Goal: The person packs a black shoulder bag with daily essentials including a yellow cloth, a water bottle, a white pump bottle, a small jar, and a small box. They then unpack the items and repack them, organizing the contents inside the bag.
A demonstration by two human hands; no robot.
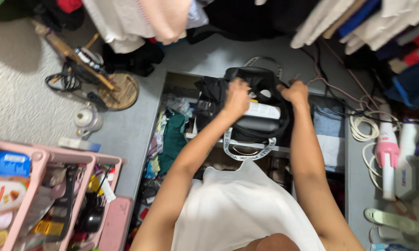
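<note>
A black bag [260, 128] with a white patterned strap sits open on top of an open drawer [332, 139] full of folded clothes. My left hand [237, 96] reaches into the bag's mouth, beside a white cylindrical item [264, 110] that lies inside. My right hand [294, 91] grips the bag's right rim and holds it apart. A dark garment [208, 93] hangs over the bag's left side. My white top fills the lower middle of the view.
Clothes hang on a rail along the top. A pink rack [46, 162] of bottles and tools stands at lower left. A wooden stand [118, 90] and a small teapot [86, 120] sit on the left. A pink hair dryer [387, 151] and coiled cables lie on the right.
</note>
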